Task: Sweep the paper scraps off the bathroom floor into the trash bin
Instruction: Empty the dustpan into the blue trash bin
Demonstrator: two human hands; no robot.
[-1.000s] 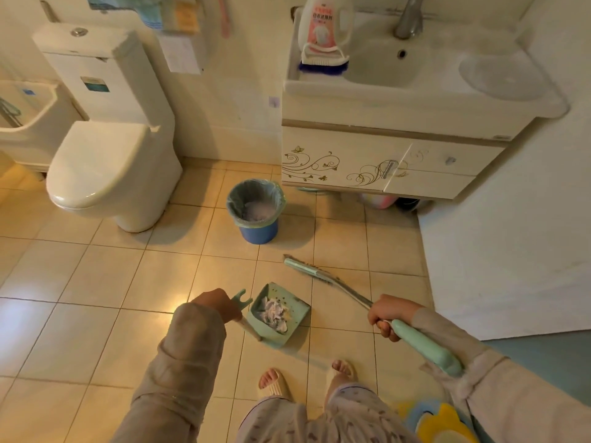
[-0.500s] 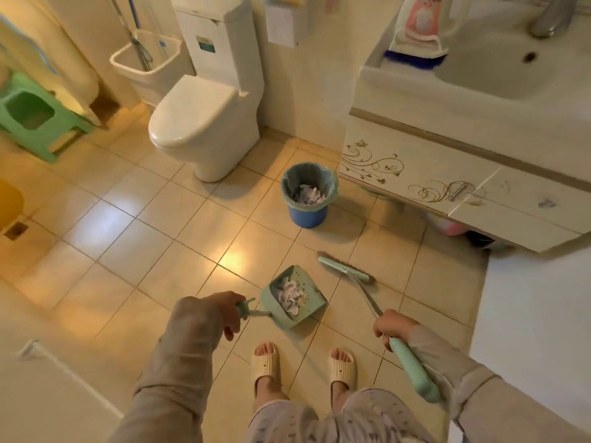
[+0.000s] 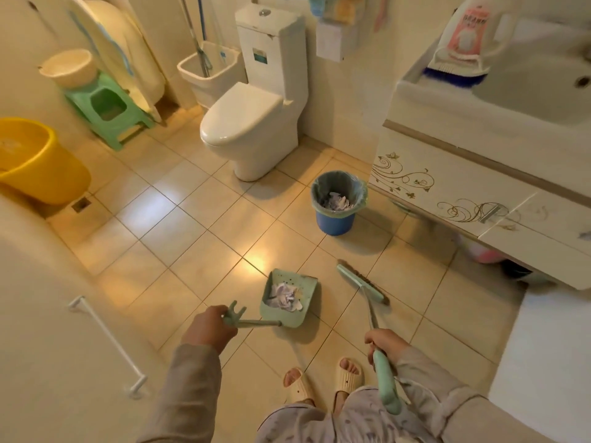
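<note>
Holding a pale green plastic dustpan point(image 3: 306, 282) by its thin forked handle, the left hand point(image 3: 209, 329) has its fingers curled round the grip. The crumpled white paper scraps point(image 3: 284, 297) sit heaped inside the pan. The right hand point(image 3: 383, 342) is wrapped round the mint-green handle of a long flat broom point(image 3: 361, 284), whose bristle head lies low to the beige floor tiles point(image 3: 192, 225) just right of the pan.

The small blue plastic trash bin with a grey liner point(image 3: 335, 223) stands ahead by the white vanity cabinet point(image 3: 447, 187), apart from the pan and already holding crumpled paper.

The sweeping looks done — no loose scraps show on the visible tiles — and the step in hand appears to be getting the load to the bin. That likely calls for keeping the pan level on the way over, bringing its lip above the bin's rim, then tipping it so the paper slides inside the liner.

Whether the pan rests on the floor or hangs just clear of it cannot be told. The left fingertips are hidden behind the hand, the floor under the vanity lies in shadow with only dim shapes — and the tiles behind the feet are out of frame.
</note>
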